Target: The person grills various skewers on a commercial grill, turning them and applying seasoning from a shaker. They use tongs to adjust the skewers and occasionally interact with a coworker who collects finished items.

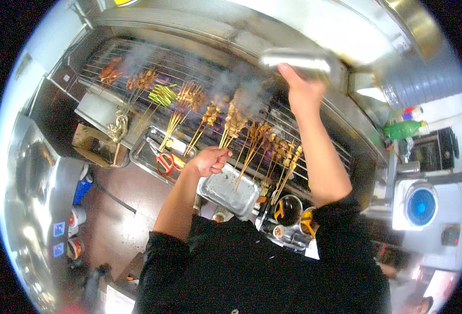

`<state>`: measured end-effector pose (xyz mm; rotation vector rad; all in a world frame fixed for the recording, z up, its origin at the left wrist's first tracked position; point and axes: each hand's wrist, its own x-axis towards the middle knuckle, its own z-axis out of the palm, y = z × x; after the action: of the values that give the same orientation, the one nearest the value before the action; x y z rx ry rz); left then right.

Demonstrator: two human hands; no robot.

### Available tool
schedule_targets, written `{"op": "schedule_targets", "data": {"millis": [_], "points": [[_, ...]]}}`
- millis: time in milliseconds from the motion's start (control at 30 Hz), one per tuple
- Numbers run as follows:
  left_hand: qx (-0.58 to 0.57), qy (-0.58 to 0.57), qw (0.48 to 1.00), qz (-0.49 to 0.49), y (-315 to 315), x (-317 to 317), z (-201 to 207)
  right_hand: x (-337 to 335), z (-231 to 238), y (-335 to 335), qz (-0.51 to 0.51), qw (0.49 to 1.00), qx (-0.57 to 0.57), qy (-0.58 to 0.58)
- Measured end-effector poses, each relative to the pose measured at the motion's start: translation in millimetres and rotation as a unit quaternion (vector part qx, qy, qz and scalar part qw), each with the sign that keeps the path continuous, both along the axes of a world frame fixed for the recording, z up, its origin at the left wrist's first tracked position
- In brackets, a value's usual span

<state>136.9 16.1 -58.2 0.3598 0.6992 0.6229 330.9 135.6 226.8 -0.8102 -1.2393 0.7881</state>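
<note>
My left hand (211, 161) is closed on the stick ends of a bunch of meat skewers (234, 121), whose meat lies over the smoking grill (97, 68). Raised above the grill's right part, my right hand (305, 93) grips a silvery metal shaker (299, 60), smeared by motion. Left of the held bunch lie more browned skewers (189, 97) and a bunch of green vegetable skewers (162, 94). To its right, several thinner meat skewers (259, 132) rest with their sticks toward me.
Along the grill's near edge sit a metal tray (231, 189) and another tray (136, 155) with red-handled scissors (165, 163). Seasoning containers (287, 210) stand at the lower right. A cardboard box (92, 145) is at the left, a blue fan (421, 205) at the right.
</note>
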Motion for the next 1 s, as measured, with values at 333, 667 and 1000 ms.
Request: {"op": "schedule_targets", "data": {"millis": [333,667,1000], "points": [[-0.01,-0.029,0.999,0.02,-13,-14,-44,-24,4,15,-0.029,0.996,0.001,-0.083],[0.014,-0.004,1.0,-0.016,-8,-24,-35,-9,-24,-9,-0.069,0.996,0.047,0.021],[-0.038,-0.08,0.996,-0.005,-4,-29,-47,-21,-29,-42,-0.111,0.992,-0.023,0.054]]}}
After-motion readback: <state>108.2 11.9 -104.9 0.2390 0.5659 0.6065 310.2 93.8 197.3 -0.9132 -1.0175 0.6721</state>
